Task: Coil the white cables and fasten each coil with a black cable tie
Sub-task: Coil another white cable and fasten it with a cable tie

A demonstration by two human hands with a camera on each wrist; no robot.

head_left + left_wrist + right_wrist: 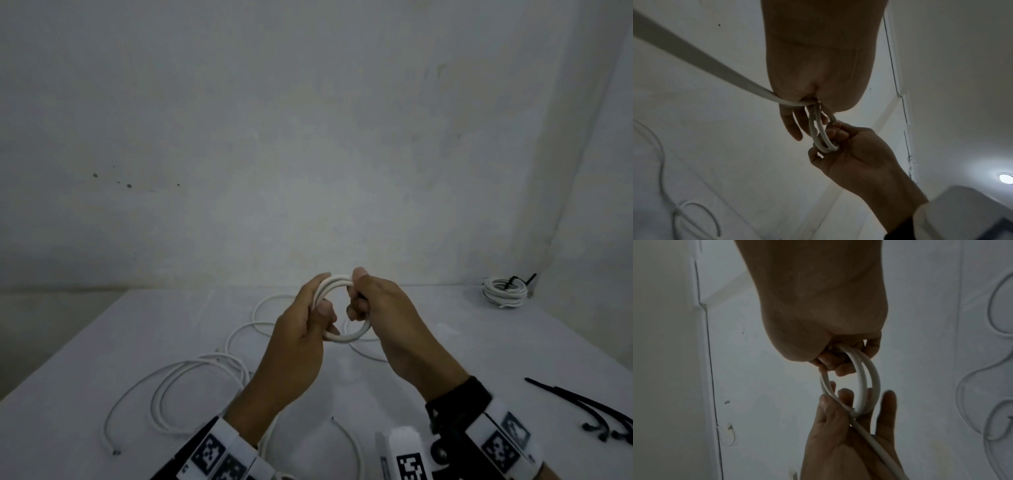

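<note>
A person stands at a white counter [102,342] and holds a small coil [337,308] of white cable up in the air between both hands, above the middle of the counter. The left hand [301,335] grips the left side of the coil, thumb laid over the loops and fingers partly extended behind them, which seems meant to keep the turns stacked so they cannot spring apart. The right hand [383,315] has its fingers curled tightly around the right side of the coil; something dark shows between its fingers, possibly a tie, but it is too small to tell. From the left wrist view, a loose tail [701,65] of the same cable runs out from under the left palm, so the winding looks unfinished. More white cable [191,377] lies in slack loops on the counter below the hands, likely the length yet to be wound. At the far right corner a finished coil [503,291] sits already bound with a black tie, set aside out of the way. Spare black ties [589,407] lie in a bunch at the near right edge, within easy reach of the right hand
</note>
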